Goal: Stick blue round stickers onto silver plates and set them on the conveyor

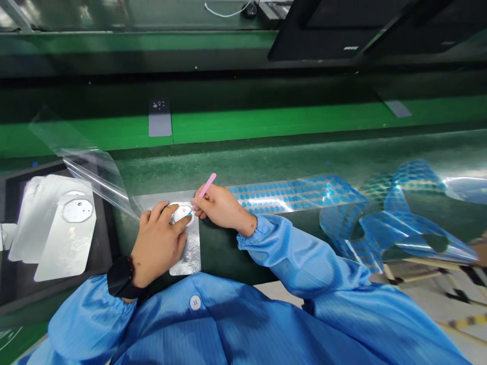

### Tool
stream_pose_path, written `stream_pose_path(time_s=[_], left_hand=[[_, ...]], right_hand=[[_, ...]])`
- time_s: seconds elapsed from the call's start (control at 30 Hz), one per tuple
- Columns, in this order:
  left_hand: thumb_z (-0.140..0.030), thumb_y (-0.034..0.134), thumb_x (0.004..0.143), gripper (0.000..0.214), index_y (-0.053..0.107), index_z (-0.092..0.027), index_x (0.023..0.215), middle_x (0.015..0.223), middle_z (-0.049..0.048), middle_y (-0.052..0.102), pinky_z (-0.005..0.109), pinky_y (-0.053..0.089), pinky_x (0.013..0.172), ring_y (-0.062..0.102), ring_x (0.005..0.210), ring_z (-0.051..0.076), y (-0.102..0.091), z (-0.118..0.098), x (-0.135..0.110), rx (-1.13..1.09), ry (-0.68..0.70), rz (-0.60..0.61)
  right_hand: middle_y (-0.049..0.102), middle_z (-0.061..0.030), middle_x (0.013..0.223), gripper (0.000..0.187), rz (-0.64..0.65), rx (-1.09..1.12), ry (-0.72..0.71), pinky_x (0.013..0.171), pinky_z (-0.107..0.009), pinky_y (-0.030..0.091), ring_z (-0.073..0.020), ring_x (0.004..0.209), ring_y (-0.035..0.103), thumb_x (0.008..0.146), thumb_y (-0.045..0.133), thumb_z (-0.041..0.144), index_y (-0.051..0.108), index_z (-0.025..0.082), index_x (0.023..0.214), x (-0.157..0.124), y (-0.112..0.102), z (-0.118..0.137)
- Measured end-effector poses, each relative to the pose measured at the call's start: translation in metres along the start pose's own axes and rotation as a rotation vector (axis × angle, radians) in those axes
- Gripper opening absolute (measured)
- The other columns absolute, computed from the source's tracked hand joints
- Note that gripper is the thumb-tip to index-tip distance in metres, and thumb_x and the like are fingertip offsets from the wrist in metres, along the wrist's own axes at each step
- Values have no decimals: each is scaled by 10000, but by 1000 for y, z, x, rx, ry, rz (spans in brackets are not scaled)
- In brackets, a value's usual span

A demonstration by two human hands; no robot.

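A silvery phone back cover [189, 248] lies on the bench in front of me, with a white camera-ring area at its top. My left hand [158, 243] rests over its left side, fingers spread and fingertips on the camera area. In my right hand [218, 205] are pink tweezers [207, 185], pinched and slanting down to the camera area. A small blue sticker dot [189, 215] shows beside the tweezer tip and my left index fingertip; whether the tip grips it I cannot tell. Right of the cover stretches a clear strip of blue round stickers [289, 193].
Several similar covers [64, 243] are stacked on a black tray [104, 238] at left. Clear film [101, 177] curls above it. At right, the sticker strip loops in coils [403, 223]. Grey panels [160, 119] lie on the green belt [247, 114]; dark monitors [335, 30] hang beyond.
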State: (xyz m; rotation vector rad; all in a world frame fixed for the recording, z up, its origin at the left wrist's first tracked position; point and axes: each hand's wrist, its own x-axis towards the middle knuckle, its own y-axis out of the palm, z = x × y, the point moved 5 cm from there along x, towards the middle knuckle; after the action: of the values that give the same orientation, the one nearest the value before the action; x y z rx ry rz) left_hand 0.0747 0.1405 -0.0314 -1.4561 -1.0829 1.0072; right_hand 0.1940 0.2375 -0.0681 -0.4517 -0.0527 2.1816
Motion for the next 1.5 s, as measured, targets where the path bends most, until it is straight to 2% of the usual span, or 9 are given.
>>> stream_pose_path(time_s=[0.27,0.87,0.97,1.07,1.17,1.23,1.33,1.4,1.5], left_hand=[[-254,557,792,413,643,-282,1195,1302,127,579,530,431,864,427,1263,366,1,-5,1,31,-63,41],[-222,554,740,423,650,-271,1148,1299,126,578,512,419,855,428,1263,359,6,-8,-3,2,-117,-77],[-207,556,727,394,663,-256,1102,1310,128,576,515,409,852,431,1267,367,10,-9,-5,3,-119,-111],[-183,554,731,390,647,-209,1109,1315,149,579,513,400,862,437,1274,361,15,-11,-9,11,-116,-182],[-188,551,777,320,632,-161,1085,1286,175,593,501,410,850,469,1240,352,19,-12,-11,27,-134,-264],[-201,550,814,268,627,-160,1068,1263,177,599,487,425,832,495,1197,343,21,-10,-10,32,-166,-301],[-217,566,838,256,614,-175,1086,1258,168,586,484,441,828,504,1165,335,24,-8,-9,25,-227,-331],[-230,589,835,268,607,-177,1098,1260,167,573,502,446,831,508,1150,342,28,-6,-8,22,-272,-353],[-272,631,821,271,609,-182,1076,1234,159,571,514,454,821,523,1110,345,36,-4,-6,17,-328,-398]], right_hand=[[648,0,609,130,-2,318,115,494,-200,556,-114,525,648,884,583,131,507,161,783,5,-2,-6],[626,6,576,123,-4,168,94,460,-188,526,-117,499,632,866,569,146,507,166,762,4,0,-2],[637,-17,643,142,-30,-16,51,519,-223,527,-130,547,638,910,483,176,515,169,771,2,-5,8],[661,-95,831,222,-58,-491,-124,732,-274,520,-167,773,657,922,417,153,566,143,757,-1,-7,31],[634,-164,1005,188,83,-882,-175,823,-295,477,-206,897,637,890,453,141,634,97,860,0,5,41],[614,-175,1065,179,182,-955,-162,796,-295,476,-218,882,640,858,525,190,644,87,941,2,13,43],[632,-144,1000,243,267,-971,-155,759,-291,474,-242,888,639,769,652,245,646,98,962,9,21,48],[641,-136,981,333,273,-1003,-151,746,-303,472,-262,908,639,736,680,244,635,96,1030,14,24,53],[612,-170,1076,418,293,-1076,-167,748,-329,470,-274,906,643,729,681,280,624,83,1094,17,30,57]])
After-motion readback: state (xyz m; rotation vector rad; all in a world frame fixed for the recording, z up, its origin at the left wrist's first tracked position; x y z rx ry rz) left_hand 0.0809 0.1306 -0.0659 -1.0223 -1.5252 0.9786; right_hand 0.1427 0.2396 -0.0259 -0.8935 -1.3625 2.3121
